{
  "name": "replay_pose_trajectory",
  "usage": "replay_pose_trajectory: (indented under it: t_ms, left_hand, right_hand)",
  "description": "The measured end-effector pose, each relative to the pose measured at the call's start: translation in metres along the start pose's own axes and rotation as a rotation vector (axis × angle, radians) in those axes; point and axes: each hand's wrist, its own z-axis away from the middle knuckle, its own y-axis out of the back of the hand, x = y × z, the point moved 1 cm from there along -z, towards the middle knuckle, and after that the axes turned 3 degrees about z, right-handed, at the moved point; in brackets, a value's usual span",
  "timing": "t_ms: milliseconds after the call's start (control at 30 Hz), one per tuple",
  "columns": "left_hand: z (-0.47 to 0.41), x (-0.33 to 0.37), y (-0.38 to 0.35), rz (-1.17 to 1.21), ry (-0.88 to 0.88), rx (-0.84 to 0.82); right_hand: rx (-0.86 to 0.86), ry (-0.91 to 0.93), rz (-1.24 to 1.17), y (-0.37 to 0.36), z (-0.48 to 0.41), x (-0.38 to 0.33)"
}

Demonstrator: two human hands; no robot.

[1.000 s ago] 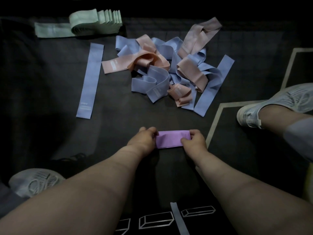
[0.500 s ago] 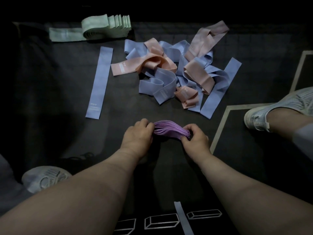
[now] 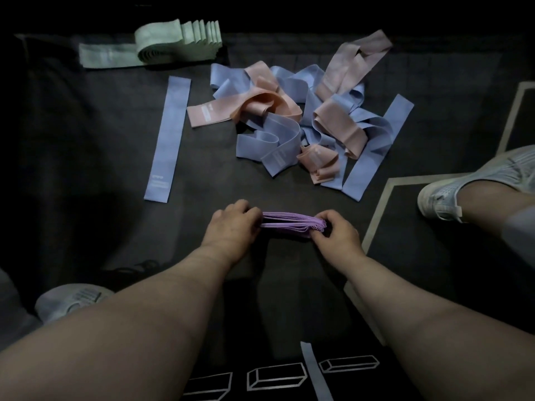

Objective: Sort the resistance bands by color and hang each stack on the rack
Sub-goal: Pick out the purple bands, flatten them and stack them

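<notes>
A stack of purple bands [image 3: 289,224] is held edge-on just above the dark floor mat [image 3: 86,157]. My left hand [image 3: 231,227] grips its left end and my right hand [image 3: 337,235] grips its right end, where the folded loops show. Beyond them lies a tangled pile of blue and pink bands [image 3: 301,123]. One blue band [image 3: 169,137] lies flat and straight to the pile's left. A folded stack of mint green bands [image 3: 162,43] sits at the far left. No rack is in view.
My right shoe [image 3: 469,183] rests at the right by a pale floor line [image 3: 379,209]. My left shoe [image 3: 69,299] is at the lower left. Another blue band end [image 3: 314,369] lies on the floor near me.
The purple stack has turned from lying flat, face up, to edge-on between my hands. Both hands have kept hold of its ends.
</notes>
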Motion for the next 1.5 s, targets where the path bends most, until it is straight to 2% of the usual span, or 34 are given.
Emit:
replay_pose_trajectory:
  t_ms: [133, 233, 333, 467, 600, 733, 833, 933, 1000, 1100, 1167, 1400, 1500]
  left_hand:
    - [0.001, -0.003, 0.023, -0.005, -0.010, -0.051]
    - [0.010, -0.001, 0.047, 0.403, 0.229, -0.170]
    - [0.015, 0.007, 0.072, 0.788, 0.353, -0.122]
    - [0.033, 0.022, 0.119, 0.921, 0.354, -0.071]
    - [0.055, 0.034, 0.158, 0.793, 0.253, 0.037]
    - [0.084, 0.067, 0.199, 0.366, 0.013, 0.038]
    - [0.106, 0.097, 0.219, 0.043, -0.178, 0.024]
    - [0.131, 0.126, 0.232, -0.148, -0.307, -0.006]
    - [0.148, 0.139, 0.242, -0.177, -0.350, 0.013]
    - [0.171, 0.147, 0.264, -0.199, -0.323, 0.092]
    - [0.186, 0.149, 0.279, -0.172, -0.307, 0.132]
    - [0.239, 0.137, 0.320, -0.028, -0.290, 0.295]
    - [0.261, 0.130, 0.323, 0.143, -0.246, 0.349]
  right_hand:
    - [-0.103, 0.024, -0.134, 0.017, 0.006, -0.017]
    - [-0.166, -0.035, -0.297, 0.030, 0.017, -0.040]
    - [-0.230, -0.095, -0.391, 0.039, 0.025, -0.060]
    - [-0.216, -0.108, -0.558, 0.052, 0.043, -0.088]
    - [-0.346, -0.066, -0.649, 0.065, 0.067, -0.102]
    - [-0.411, -0.020, -0.452, 0.078, 0.099, -0.110]
    - [-0.398, 0.148, -0.291, 0.090, 0.119, -0.118]
    - [-0.359, 0.432, -0.360, 0.109, 0.142, -0.137]
    - [-0.318, 0.568, -0.284, 0.128, 0.172, -0.154]
    - [-0.247, 0.697, -0.158, 0.145, 0.198, -0.168]
    - [-0.223, 0.758, -0.164, 0.150, 0.210, -0.171]
    - [-0.229, 0.787, -0.127, 0.165, 0.255, -0.168]
    - [-0.268, 0.767, -0.120, 0.176, 0.278, -0.168]
